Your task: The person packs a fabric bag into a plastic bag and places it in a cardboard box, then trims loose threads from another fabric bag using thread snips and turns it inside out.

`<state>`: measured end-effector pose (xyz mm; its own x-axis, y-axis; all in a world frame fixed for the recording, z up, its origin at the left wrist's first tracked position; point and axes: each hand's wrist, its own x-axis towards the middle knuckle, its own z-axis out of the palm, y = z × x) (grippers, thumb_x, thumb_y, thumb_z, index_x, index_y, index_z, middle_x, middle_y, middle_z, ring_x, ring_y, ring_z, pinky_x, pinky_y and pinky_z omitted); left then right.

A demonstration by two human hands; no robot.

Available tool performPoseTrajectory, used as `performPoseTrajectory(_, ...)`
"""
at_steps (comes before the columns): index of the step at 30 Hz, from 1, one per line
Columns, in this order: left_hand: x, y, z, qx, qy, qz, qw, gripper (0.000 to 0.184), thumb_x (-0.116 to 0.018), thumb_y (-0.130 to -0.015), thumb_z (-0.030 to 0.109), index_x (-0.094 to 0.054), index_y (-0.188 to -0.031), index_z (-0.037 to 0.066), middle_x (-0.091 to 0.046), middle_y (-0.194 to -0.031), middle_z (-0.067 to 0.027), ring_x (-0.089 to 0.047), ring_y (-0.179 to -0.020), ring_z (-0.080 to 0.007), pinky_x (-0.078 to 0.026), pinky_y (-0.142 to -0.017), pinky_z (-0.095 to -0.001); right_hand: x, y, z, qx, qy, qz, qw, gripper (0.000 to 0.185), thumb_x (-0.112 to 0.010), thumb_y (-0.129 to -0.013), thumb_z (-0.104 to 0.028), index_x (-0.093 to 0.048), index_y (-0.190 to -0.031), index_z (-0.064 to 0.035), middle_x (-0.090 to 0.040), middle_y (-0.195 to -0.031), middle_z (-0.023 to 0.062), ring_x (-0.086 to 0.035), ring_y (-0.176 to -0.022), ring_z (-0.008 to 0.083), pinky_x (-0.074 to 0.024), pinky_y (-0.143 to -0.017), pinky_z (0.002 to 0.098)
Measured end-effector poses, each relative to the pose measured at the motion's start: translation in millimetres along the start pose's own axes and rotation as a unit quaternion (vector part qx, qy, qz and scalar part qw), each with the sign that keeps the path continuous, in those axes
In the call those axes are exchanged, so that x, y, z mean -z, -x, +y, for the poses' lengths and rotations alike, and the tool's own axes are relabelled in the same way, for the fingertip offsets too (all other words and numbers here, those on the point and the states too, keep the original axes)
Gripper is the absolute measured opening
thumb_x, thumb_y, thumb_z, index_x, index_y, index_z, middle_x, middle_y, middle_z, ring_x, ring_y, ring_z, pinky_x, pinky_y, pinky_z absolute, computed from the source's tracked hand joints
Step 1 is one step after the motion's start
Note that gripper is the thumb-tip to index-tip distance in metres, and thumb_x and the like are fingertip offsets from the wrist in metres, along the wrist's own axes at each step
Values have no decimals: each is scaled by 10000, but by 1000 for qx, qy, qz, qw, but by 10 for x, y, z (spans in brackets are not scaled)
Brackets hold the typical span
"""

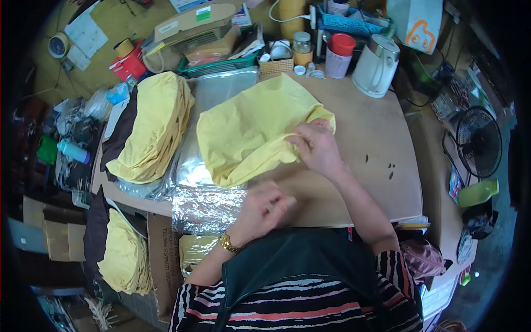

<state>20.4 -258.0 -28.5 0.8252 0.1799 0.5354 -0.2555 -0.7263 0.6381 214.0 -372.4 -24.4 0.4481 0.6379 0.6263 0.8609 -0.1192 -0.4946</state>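
Observation:
My right hand (318, 146) pinches the right-hand edge of a yellow cloth piece (254, 122), which is partly lifted and folded over itself. The rest of the cloth spreads across the brown tabletop and clear plastic sheets (215, 91). Below the cloth, nearer my body, my left hand (265, 207) is apart from it, with a gold watch on the wrist. Its fingers look curled but are smeared by motion. Crinkled clear plastic (204, 207) hangs at the table's front edge beside this hand.
A stack of folded yellow cloth (155, 127) with dark cloth lies at left. Another yellow stack (124, 252) sits lower left. Along the back stand a green basket (218, 66), a red-lidded cup (340, 55) and a white kettle (376, 66). A fan (478, 141) is at right.

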Motion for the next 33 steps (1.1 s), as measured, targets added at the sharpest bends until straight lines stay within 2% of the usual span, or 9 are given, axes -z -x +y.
performPoseTrajectory(3, -78, 163, -271, 244, 303, -226, 893, 392, -614, -928, 237, -531, -1247, 26, -605, -1149, -122, -589, -1025, -249, -490, -853, -367, 86, -177, -118, -5, -18, 59, 998, 77, -654, -839, -137, -628, -784, -89, -580, -639, 60, -591, -628, 236, -385, -819, 364)
performPoseTrajectory(6, 55, -47, -683, 299, 441, 70, 843, 552, -417, -991, 426, -372, -1387, 43, -485, -1356, -164, -470, -1250, -274, -443, -1011, -418, 184, -159, -160, -5, 17, 25, 1000, 117, -637, -862, -122, -616, -755, -77, -538, -552, 66, -558, -542, 237, -392, -806, 366)
performPoseTrajectory(7, 126, -135, -685, 258, 609, 210, 720, 580, -359, -996, 468, -361, -1389, 40, -442, -1398, -191, -436, -1289, -291, -429, -1033, -437, 197, -125, -188, -28, 43, -32, 998, 123, -637, -867, -121, -613, -755, -75, -532, -534, 67, -550, -527, 233, -395, -808, 366)
performPoseTrajectory(9, 246, -240, -729, 232, 637, 229, 698, 527, -355, -1016, 394, -339, -1398, 32, -392, -1440, -197, -387, -1329, -297, -386, -1077, -438, 71, 5, -239, -13, 40, -12, 999, 122, -625, -878, -112, -616, -767, -63, -528, -526, 67, -510, -494, 237, -390, -819, 373)
performPoseTrajectory(11, 229, -326, -633, 214, 797, 245, 510, 454, -385, -1013, 288, -342, -1388, 36, -407, -1431, -185, -406, -1315, -301, -379, -1081, -431, -54, 112, -276, 0, 37, 9, 999, 122, -612, -889, -103, -618, -779, -52, -523, -518, 66, -471, -462, 241, -385, -831, 380)
performPoseTrajectory(12, 68, -278, -555, 205, 783, 202, 552, 501, -438, -982, 275, -338, -1386, -5, -346, -1470, -201, -342, -1364, -276, -298, -1130, -441, -99, 140, -293, 10, 60, 41, 997, 99, -612, -890, -102, -617, -804, -55, -525, -516, 65, -477, -456, 244, -384, -836, 384)
performPoseTrajectory(14, -257, -160, -367, 308, 621, 207, 690, 241, -541, -935, 96, -512, -1151, -8, -593, -1161, -122, -579, -1102, -210, -481, -972, -368, -147, 145, -283, 22, 83, 76, 993, 76, -611, -891, -101, -616, -828, -59, -527, -513, 63, -482, -450, 247, -383, -842, 388)
performPoseTrajectory(22, -296, -35, -405, 362, 702, 314, 527, 95, -523, -944, 70, -546, -1010, 6, -640, -973, -57, -640, -892, -144, -548, -872, -326, -208, 252, -354, 31, 133, 41, 990, 56, -595, -900, -94, -581, -854, -64, -538, -520, 63, -517, -477, 230, -365, -882, 415)
performPoseTrajectory(33, -265, 127, -409, 294, 739, 313, 519, 212, -477, -963, 82, -507, -1141, -30, -615, -1132, -119, -607, -1058, -205, -502, -967, -358, -99, 226, -420, -31, 163, -1, 986, 106, -620, -888, -150, -570, -901, -57, -603, -698, 100, -592, -673, 240, -324, -974, 462)
